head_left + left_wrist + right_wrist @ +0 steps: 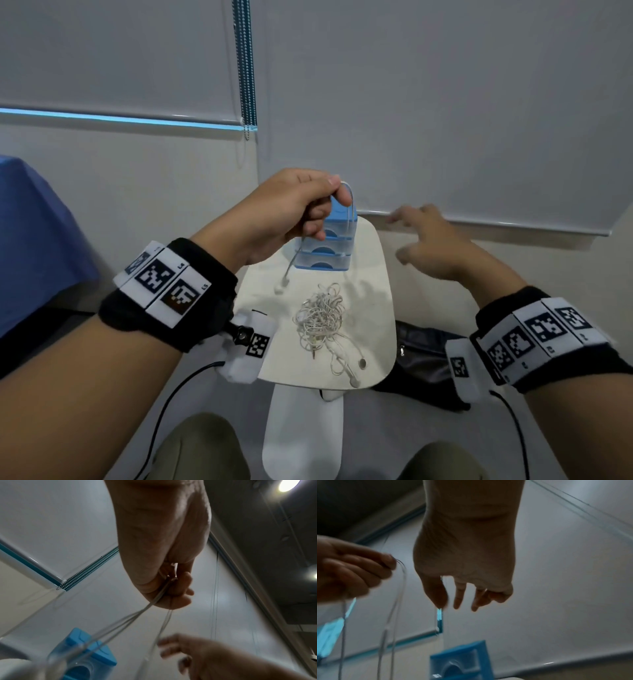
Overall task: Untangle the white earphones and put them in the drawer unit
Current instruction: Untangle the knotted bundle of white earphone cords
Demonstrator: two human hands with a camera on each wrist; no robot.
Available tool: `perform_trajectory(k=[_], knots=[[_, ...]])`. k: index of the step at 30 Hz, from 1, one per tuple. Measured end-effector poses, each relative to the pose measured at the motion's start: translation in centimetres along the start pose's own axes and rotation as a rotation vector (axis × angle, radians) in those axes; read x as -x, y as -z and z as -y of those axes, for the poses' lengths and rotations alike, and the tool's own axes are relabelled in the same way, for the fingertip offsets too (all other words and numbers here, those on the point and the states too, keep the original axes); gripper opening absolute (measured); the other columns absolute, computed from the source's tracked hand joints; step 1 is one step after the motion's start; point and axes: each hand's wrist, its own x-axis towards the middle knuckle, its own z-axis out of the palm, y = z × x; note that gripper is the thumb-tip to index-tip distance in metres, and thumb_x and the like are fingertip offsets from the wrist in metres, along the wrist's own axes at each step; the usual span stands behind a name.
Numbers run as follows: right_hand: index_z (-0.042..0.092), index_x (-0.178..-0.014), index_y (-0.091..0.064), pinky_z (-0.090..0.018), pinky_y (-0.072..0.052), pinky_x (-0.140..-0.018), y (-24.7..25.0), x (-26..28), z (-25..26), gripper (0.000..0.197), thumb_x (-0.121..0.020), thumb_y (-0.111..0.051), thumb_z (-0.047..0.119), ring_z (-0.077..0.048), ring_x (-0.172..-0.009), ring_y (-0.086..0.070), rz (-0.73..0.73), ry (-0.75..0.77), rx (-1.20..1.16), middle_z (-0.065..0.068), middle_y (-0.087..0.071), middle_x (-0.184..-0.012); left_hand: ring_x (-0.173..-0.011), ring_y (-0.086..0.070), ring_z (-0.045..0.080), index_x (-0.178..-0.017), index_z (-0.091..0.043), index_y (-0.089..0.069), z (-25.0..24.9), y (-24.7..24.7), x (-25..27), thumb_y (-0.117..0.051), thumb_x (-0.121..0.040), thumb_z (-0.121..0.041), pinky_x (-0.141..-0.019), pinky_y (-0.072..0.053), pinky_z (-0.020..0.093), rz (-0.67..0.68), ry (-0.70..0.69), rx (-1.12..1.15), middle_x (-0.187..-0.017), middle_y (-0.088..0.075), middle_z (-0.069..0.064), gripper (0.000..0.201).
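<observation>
Nearest me on the small white table point(380, 308) lies a tangled heap of white earphones point(320, 317), with an earbud and plug ends trailing toward my side of the top. A black bag point(424, 346) sits just beyond the table's right edge.

Above the heap, my left hand point(291, 212) pinches a loop of earphone cable point(349, 212) between thumb and curled fingers, lifted clear of the table; strands hang from it, one ending in an earbud point(281, 286) near the tabletop. The left wrist view shows what the head view hides: several strands leaving the underside of my fist point(164, 582) and fanning apart as they drop.

My right hand point(435, 240) hovers to the right, blurred, fingers spread and holding nothing; the right wrist view confirms the fingers point(458, 595) hang straight and apart, not touching the cable.

Farther back stands the blue drawer unit point(329, 253), its three clear drawers closed, at the table's far end before a grey roller blind point(445, 102).
</observation>
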Motion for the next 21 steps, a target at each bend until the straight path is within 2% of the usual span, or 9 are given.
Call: perform_trajectory(k=[3, 5, 8, 9, 11, 13, 15, 17, 21], knots=[[0.021, -0.131, -0.057, -0.029, -0.040, -0.091, -0.6, 0.8, 4.3, 0.067, -0.065, -0.056, 0.008, -0.010, -0.116, -0.054, 0.187, 0.227, -0.741, 0.004, -0.060, -0.124, -0.059, -0.056, 0.015, -0.096, -0.003, -0.064, -0.3, -1.1, -0.8, -0.043, -0.110, -0.017, -0.071, -0.056, 0.026, 0.034, -0.035, 0.040, -0.068, -0.052, 0.004, 0.029], [0.016, -0.129, -0.054, -0.028, -0.047, -0.093, -2.0, 0.8, 6.0, 0.063, -0.068, -0.059, 0.001, -0.012, -0.106, -0.055, 0.302, 0.323, -0.948, 0.004, -0.061, -0.104, -0.066, -0.061, 0.015, -0.097, -0.001, -0.063, -0.4, -1.4, -1.2, -0.045, -0.109, -0.015, -0.073, -0.057, 0.026, 0.023, -0.058, 0.100, -0.073, -0.057, 0.007, 0.026], [0.003, -0.119, -0.061, -0.036, -0.056, -0.097, -4.1, -0.1, 6.7, 0.036, -0.084, -0.072, 0.000, -0.033, -0.104, -0.066, 0.320, 0.294, -0.881, -0.016, -0.069, -0.099, -0.074, -0.065, 0.015, -0.094, -0.006, -0.067, -0.3, -0.7, -1.6, -0.050, -0.108, -0.017, -0.079, -0.054, 0.035, -0.060, -0.083, 0.136, -0.077, -0.061, 0.006, 0.024], [-0.002, -0.111, -0.063, -0.033, -0.058, -0.088, -4.6, -0.4, 6.4, 0.022, -0.090, -0.070, 0.000, -0.036, -0.095, -0.068, 0.299, 0.249, -0.853, -0.017, -0.069, -0.089, -0.076, -0.066, 0.016, -0.093, -0.007, -0.068, -0.2, -0.1, -1.7, -0.051, -0.107, -0.017, -0.080, -0.053, 0.037, -0.098, -0.089, 0.135, -0.076, -0.062, 0.004, 0.023], [-0.001, -0.097, -0.064, -0.024, -0.055, -0.070, -5.0, -1.2, 5.1, 0.005, -0.099, -0.061, 0.003, -0.027, -0.072, -0.066, 0.258, 0.164, -0.834, -0.002, -0.067, -0.070, -0.078, -0.067, 0.015, -0.091, -0.009, -0.070, 0.2, 1.6, -2.0, -0.054, -0.106, -0.017, -0.079, -0.055, 0.032, -0.199, -0.079, 0.126, -0.076, -0.065, 0.002, 0.023], [0.003, -0.089, -0.064, -0.024, -0.052, -0.063, -4.9, -2.1, 3.3, 0.018, -0.103, -0.057, 0.011, -0.019, -0.059, -0.057, 0.238, 0.120, -0.791, 0.005, -0.059, -0.060, -0.074, -0.065, 0.013, -0.093, -0.008, -0.073, 1.3, 3.4, -2.4, -0.057, -0.104, -0.016, -0.075, -0.056, 0.027, -0.305, -0.034, 0.097, -0.076, -0.067, 0.001, 0.021], [0.005, -0.084, -0.064, -0.023, -0.047, -0.059, -4.6, -3.1, 1.9, 0.026, -0.105, -0.054, 0.018, -0.018, -0.055, -0.052, 0.251, 0.103, -0.714, 0.002, -0.050, -0.058, -0.067, -0.064, 0.012, -0.097, -0.004, -0.073, 3.1, 4.5, -2.7, -0.061, -0.102, -0.010, -0.068, -0.056, 0.024, -0.366, 0.032, 0.061, -0.074, -0.067, 0.003, 0.014], [0.007, -0.083, -0.064, -0.023, -0.043, -0.058, -4.6, -4.5, 1.0, 0.030, -0.106, -0.054, 0.022, -0.018, -0.056, -0.052, 0.262, 0.105, -0.551, -0.002, -0.049, -0.061, -0.061, -0.062, 0.014, -0.098, -0.006, -0.069, 5.5, 5.1, -3.3, -0.062, -0.098, -0.002, -0.062, -0.057, 0.024, -0.411, 0.116, 0.006, -0.069, -0.067, 0.004, 0.009], [0.006, -0.084, -0.063, -0.036, -0.047, -0.065, -6.3, -8.4, -0.7, 0.030, -0.102, -0.059, 0.030, -0.019, -0.065, -0.054, 0.207, 0.123, -0.172, -0.004, -0.054, -0.073, -0.061, -0.062, 0.018, -0.114, -0.019, -0.054, 10.7, 5.7, -4.8, -0.054, -0.096, 0.001, -0.059, -0.055, 0.029, -0.442, 0.288, -0.137, -0.081, -0.069, 0.013, 0.027]])
